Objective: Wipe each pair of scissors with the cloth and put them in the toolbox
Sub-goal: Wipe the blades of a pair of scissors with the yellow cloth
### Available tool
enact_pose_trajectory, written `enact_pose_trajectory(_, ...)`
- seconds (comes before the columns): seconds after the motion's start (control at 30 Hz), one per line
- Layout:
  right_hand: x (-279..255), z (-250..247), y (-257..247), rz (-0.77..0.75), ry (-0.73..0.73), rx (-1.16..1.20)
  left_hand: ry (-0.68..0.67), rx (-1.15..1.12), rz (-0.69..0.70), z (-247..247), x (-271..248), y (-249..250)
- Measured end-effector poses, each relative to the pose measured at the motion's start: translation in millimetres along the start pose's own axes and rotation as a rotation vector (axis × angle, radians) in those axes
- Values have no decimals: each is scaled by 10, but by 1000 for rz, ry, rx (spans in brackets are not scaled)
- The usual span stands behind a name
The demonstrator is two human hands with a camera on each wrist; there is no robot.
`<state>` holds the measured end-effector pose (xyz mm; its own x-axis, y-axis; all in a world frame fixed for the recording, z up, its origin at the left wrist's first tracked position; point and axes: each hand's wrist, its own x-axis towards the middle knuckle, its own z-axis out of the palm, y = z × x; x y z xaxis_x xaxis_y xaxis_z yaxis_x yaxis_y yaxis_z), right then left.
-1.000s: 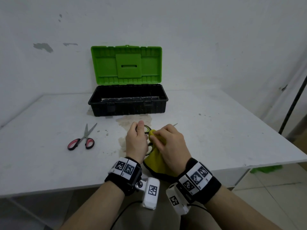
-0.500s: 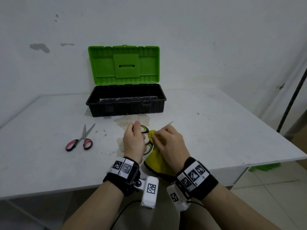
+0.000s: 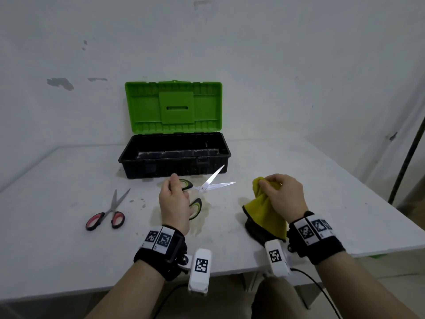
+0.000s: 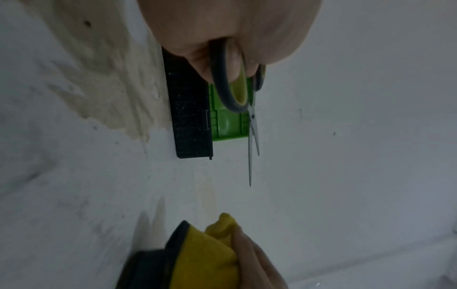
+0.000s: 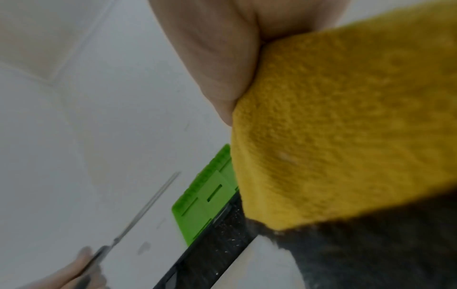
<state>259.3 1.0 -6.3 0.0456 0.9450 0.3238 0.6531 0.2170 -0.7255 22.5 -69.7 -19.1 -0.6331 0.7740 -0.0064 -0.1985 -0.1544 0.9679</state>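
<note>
My left hand (image 3: 174, 201) grips the green-and-black handles of a pair of scissors (image 3: 207, 186), blades spread apart and pointing right, just in front of the toolbox. In the left wrist view my fingers pass through the handle loop of the scissors (image 4: 232, 93). My right hand (image 3: 279, 194) pinches a yellow cloth (image 3: 264, 210) with a dark edge, held apart to the right of the blades; the cloth (image 5: 346, 127) fills the right wrist view. A second pair of scissors (image 3: 108, 212) with red-and-black handles lies on the table at the left. The black toolbox (image 3: 174, 155) stands open, green lid upright.
The white table (image 3: 299, 180) has stained patches in front of the toolbox. Its front edge runs just below my wrists. A wall stands close behind the toolbox, and a dark pole (image 3: 407, 153) leans at the far right.
My hands have separated: the right hand drew the cloth off the blades to the right, and the scissors now show fully with blades spread in the left hand.
</note>
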Motion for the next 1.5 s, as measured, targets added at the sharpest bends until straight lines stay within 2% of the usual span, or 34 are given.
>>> enact_pose_trajectory(0.27,266,235,150,129,-274,-124,15,-24,-27,209,-3,35)
enact_pose_trajectory(0.4,51,231,-43,83,-177,-388,20,-59,-50,283,-31,46)
enact_pose_trajectory(0.47,-180,222,-227,2,-194,-276,18,-65,-61,334,-62,40)
enact_pose_trajectory(0.6,-576,248,-609,-44,-441,234,-13,-104,-47,461,-170,24)
enact_pose_trajectory(0.63,-604,275,-656,-42,-462,305,-30,-120,-42,483,-198,29)
enact_pose_trajectory(0.73,-573,305,-690,-15,-437,390,-105,-119,-6,456,-264,68)
enact_pose_trajectory(0.83,-486,233,-685,38,-355,464,-214,74,64,299,-241,45)
enact_pose_trajectory(0.9,-424,172,-672,30,-291,450,-239,152,72,174,-201,29)
enact_pose_trajectory(1.0,-362,151,-637,-3,-275,347,-258,171,84,28,-165,55)
enact_pose_trajectory(1.17,-393,214,-669,-15,-242,363,-339,123,4,-78,-194,70)
enact_pose_trajectory(1.33,-459,351,-704,-1,-190,402,-309,29,-101,-42,-290,-54)
enact_pose_trajectory(1.5,-428,406,-741,-107,-64,293,-253,-34,-108,13,-308,-30)
